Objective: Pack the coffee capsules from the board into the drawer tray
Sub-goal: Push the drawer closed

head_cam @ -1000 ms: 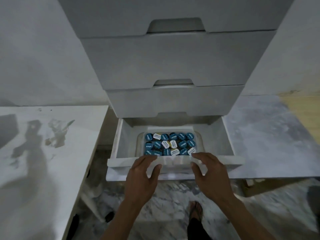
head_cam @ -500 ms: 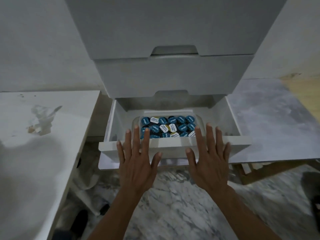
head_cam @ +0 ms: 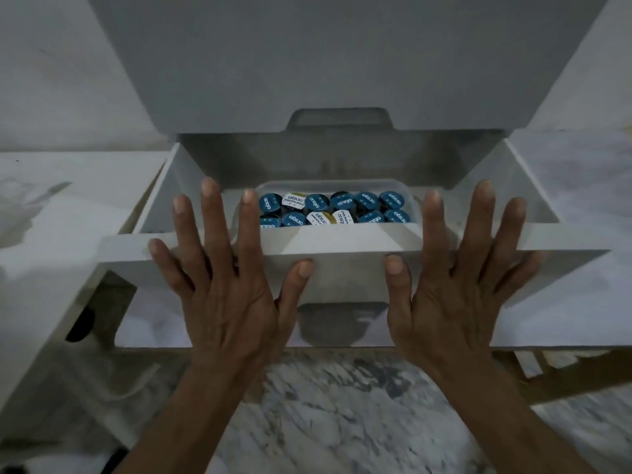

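The white bottom drawer (head_cam: 342, 244) stands pulled out of a white cabinet. Inside it sits a clear plastic tray (head_cam: 415, 203) filled with several coffee capsules (head_cam: 337, 208), most with blue lids and a few with white-and-gold lids. The drawer's front panel hides the nearest capsules. My left hand (head_cam: 222, 278) lies flat against the left half of the drawer front, fingers spread, holding nothing. Flat on the right half, my right hand (head_cam: 458, 278) is spread the same way and holds nothing.
Closed upper drawers of the cabinet (head_cam: 338, 63) overhang the open one. A white board (head_cam: 51, 254) with a crumpled clear wrapper (head_cam: 30, 203) lies to the left. A marbled slab (head_cam: 581, 186) is at right, and marbled floor (head_cam: 325, 415) lies below.
My view has come much closer to the drawer. Both hands went from curled over the drawer's front rim to flat with fingers spread against its front. More of the tray is hidden now.
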Demonstrator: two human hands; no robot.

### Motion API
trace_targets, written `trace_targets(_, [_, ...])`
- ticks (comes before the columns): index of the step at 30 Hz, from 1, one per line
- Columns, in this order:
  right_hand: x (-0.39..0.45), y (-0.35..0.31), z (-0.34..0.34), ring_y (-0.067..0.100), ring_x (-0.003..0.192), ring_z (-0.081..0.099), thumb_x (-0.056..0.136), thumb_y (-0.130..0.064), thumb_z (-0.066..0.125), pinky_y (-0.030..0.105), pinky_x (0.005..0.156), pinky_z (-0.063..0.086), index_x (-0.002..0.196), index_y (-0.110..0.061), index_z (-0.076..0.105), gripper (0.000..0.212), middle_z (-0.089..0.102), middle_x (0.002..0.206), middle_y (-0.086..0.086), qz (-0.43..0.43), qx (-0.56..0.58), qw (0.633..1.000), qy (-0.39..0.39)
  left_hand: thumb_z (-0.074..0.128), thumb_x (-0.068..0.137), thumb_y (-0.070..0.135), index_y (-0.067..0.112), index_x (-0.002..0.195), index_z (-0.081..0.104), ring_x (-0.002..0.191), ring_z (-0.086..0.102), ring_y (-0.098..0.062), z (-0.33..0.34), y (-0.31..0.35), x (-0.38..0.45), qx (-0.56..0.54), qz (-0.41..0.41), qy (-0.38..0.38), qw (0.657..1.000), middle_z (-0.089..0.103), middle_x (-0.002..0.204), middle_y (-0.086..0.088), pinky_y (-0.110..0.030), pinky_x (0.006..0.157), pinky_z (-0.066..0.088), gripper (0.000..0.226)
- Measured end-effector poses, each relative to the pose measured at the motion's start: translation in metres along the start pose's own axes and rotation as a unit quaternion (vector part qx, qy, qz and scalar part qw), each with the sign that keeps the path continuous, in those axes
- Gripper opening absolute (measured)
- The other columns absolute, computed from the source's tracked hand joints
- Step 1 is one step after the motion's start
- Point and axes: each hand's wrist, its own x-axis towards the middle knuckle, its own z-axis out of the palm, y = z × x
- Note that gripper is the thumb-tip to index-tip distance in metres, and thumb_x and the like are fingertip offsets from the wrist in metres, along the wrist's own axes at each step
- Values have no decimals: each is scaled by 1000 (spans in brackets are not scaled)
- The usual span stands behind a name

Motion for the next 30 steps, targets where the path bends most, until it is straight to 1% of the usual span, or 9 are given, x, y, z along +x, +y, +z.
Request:
trace_targets(4, [22, 2, 17, 38, 149, 2, 98, -53, 29, 73, 109, 5, 156, -29, 10, 65, 6, 163, 13, 7, 1, 1000, -8, 34, 93, 64, 22, 155, -3, 150, -1, -37, 16, 3, 20, 2, -4, -3, 1000, 0, 162, -14, -63, 116, 2, 84])
trace_targets(8, [47, 3, 31, 35, 150, 1, 99, -53, 28, 72, 110, 4, 156, -30, 10, 64, 6, 163, 11, 5, -1, 1000, -16, 34, 95, 61, 20, 155, 0, 150, 0, -36, 30, 6, 43, 3, -5, 4, 1000, 0, 163, -13, -64, 116, 3, 80])
trace_targets(13, [78, 0, 45, 34, 150, 0, 99, -56, 22, 71, 111, 3, 156, -31, 8, 64, 4, 164, 9, 12, 0, 1000, -25, 30, 96, 62, 20, 156, 4, 150, -1, -35, 43, 7, 77, 0, -13, -2, 1000, 1, 164, -13, -61, 118, 0, 78])
trace_targets(17, [91, -3, 55, 33, 151, -3, 99, -57, 21, 71, 111, 3, 156, -31, 5, 64, 0, 164, 9, 19, 8, 999, -40, 23, 96, 63, 21, 156, 1, 151, -4, -33, 53, 6, 92, -1, -15, -13, 1000, -2, 164, -12, -60, 118, 0, 77])
trace_targets(21, [103, -6, 65, 30, 151, -6, 100, -55, 22, 70, 112, 2, 156, -31, 2, 64, -4, 164, 8, 26, 17, 999, -38, 23, 97, 62, 21, 156, -1, 151, -5, -31, 63, 5, 105, 5, -13, -10, 1000, -3, 164, -11, -58, 119, -2, 76])
trace_targets(24, [110, -8, 72, 31, 151, -5, 100, -55, 20, 70, 111, 5, 155, -31, -2, 65, -3, 164, 9, 31, 2, 999, -31, 23, 96, 63, 21, 156, 1, 151, -5, -32, 69, 5, 113, 7, -15, -7, 1000, -3, 164, -12, -58, 119, -1, 77])
trace_targets(27, [112, -8, 76, 33, 150, -2, 99, -56, 19, 71, 112, 6, 155, -29, -1, 65, 0, 164, 11, 35, -16, 999, -24, 25, 96, 63, 21, 156, 2, 151, -3, -32, 74, 6, 114, 8, -16, 3, 1000, -2, 164, -12, -57, 119, 0, 77])
trace_targets(30, [111, -6, 77, 35, 150, -3, 99, -57, 18, 71, 111, 5, 156, -29, 0, 66, -1, 163, 12, 32, -20, 999, -29, 25, 96, 64, 23, 156, 3, 151, 0, -30, 74, 6, 112, 9, -23, 9, 1000, 0, 164, -11, -54, 120, 4, 77])
